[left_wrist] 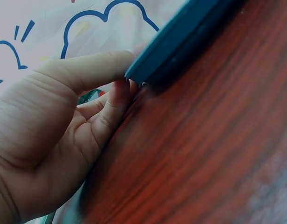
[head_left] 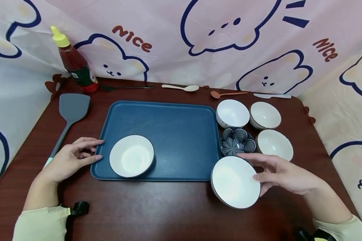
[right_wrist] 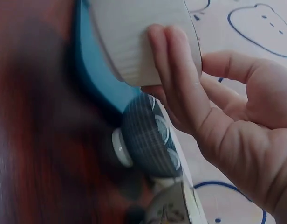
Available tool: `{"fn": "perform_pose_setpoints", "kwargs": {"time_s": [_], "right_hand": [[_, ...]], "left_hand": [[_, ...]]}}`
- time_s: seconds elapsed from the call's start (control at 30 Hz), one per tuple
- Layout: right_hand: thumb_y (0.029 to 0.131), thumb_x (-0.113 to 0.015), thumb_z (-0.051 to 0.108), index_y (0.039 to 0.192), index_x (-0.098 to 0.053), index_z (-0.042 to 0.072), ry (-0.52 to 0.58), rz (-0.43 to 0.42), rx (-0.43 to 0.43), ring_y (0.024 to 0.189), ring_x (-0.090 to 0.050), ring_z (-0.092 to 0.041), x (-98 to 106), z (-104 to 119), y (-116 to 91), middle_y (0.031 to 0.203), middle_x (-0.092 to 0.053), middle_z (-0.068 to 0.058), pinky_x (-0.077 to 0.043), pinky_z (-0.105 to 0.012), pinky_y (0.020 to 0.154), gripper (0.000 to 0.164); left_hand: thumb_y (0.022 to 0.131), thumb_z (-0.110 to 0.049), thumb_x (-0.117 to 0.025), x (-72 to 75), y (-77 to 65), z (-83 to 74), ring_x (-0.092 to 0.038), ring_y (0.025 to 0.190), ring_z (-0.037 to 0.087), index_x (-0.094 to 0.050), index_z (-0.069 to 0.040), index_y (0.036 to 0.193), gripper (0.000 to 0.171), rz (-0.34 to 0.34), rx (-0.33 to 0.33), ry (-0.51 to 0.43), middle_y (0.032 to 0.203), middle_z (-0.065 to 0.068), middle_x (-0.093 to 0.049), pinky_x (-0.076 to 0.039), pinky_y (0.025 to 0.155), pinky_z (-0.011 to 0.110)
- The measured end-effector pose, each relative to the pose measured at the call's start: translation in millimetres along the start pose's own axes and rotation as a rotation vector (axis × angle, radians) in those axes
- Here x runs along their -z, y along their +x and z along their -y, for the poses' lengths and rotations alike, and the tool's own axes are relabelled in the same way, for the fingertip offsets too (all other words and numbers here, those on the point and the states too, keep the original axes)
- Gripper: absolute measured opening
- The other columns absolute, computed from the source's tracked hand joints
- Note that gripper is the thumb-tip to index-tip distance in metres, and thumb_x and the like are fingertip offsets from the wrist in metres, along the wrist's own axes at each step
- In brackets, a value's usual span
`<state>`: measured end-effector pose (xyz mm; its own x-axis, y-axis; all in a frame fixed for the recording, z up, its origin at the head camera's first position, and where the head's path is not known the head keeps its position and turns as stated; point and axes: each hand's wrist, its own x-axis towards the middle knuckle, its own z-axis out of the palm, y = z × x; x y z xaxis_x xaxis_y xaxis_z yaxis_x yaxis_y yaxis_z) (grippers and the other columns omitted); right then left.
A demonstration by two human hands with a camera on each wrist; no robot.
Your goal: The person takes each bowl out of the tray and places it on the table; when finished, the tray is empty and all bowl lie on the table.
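My left hand is at the left rim of a blue rectangular tray. Its thumb lies on the rim, with fingers tucked below the edge in the left wrist view. On the tray's left part sits a white bowl with a dark rim. Past the tray's front right corner, my right hand holds another white bowl, tilted and raised over the table. Thumb at its rim, fingers along its ribbed outer wall. Just behind it stands a dark patterned bowl.
Three white bowls, including the rear left bowl, stand right of the tray. A grey spatula lies left, near a red sauce bottle. Along the back lie a dark utensil, white spoon, brown spoon and white knife.
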<state>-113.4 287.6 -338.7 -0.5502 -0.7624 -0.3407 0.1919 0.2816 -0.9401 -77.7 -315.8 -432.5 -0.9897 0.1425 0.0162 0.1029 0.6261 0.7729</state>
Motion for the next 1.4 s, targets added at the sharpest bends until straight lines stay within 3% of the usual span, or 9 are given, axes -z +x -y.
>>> {"fn": "perform_pose_setpoints", "kwargs": {"time_s": [0.2,0.43,0.67,1.03,1.4], "right_hand": [[0.101,-0.044,-0.004,0.155,-0.03,0.005,-0.003,0.045,-0.002,0.119,-0.058,-0.021,9,-16,-8,0.146,-0.047,0.002,-0.057,-0.057,0.074,0.057],[0.101,-0.039,-0.01,0.156,-0.025,0.001,0.04,0.106,0.075,0.113,-0.064,-0.029,17,-35,-14,0.147,-0.048,-0.001,-0.058,-0.055,0.073,0.058],[0.101,-0.038,-0.01,0.156,-0.025,0.002,0.072,0.108,0.059,0.111,-0.066,-0.032,22,-45,-17,0.148,-0.049,-0.001,-0.057,-0.056,0.075,0.058],[0.101,-0.038,-0.01,0.157,-0.023,0.002,0.071,0.119,0.041,0.104,-0.068,-0.041,31,-47,-16,0.15,-0.048,0.002,-0.056,-0.055,0.077,0.059],[0.101,-0.041,-0.009,0.158,-0.021,0.003,0.022,0.096,0.031,0.1,-0.069,-0.036,32,-49,-15,0.149,-0.048,0.003,-0.059,-0.051,0.074,0.062]], "left_hand": [[0.088,-0.011,-0.077,-0.9,1.0,-0.7,-0.054,0.093,0.002,-0.064,-0.01,0.133,0.047,-0.007,0.018,-0.019,0.119,-0.005,-0.054,-0.05,0.073,0.008],[0.089,-0.012,-0.076,-0.6,0.9,-0.9,-0.054,0.091,0.002,-0.064,-0.009,0.133,0.046,0.001,0.014,-0.01,0.117,-0.005,-0.053,-0.05,0.073,0.009],[0.09,-0.015,-0.075,0.2,2.6,-0.5,-0.055,0.09,0.002,-0.063,-0.009,0.134,0.046,0.008,-0.011,0.007,0.118,-0.004,-0.053,-0.05,0.074,0.008],[0.087,-0.008,-0.077,-1.9,1.5,0.0,-0.055,0.089,0.001,-0.064,-0.008,0.132,0.047,-0.014,-0.018,-0.008,0.118,-0.004,-0.054,-0.049,0.073,0.007],[0.088,-0.01,-0.077,-1.0,0.3,0.4,-0.055,0.09,0.002,-0.065,-0.01,0.132,0.045,-0.014,0.006,-0.01,0.117,-0.006,-0.054,-0.05,0.073,0.008]]}}
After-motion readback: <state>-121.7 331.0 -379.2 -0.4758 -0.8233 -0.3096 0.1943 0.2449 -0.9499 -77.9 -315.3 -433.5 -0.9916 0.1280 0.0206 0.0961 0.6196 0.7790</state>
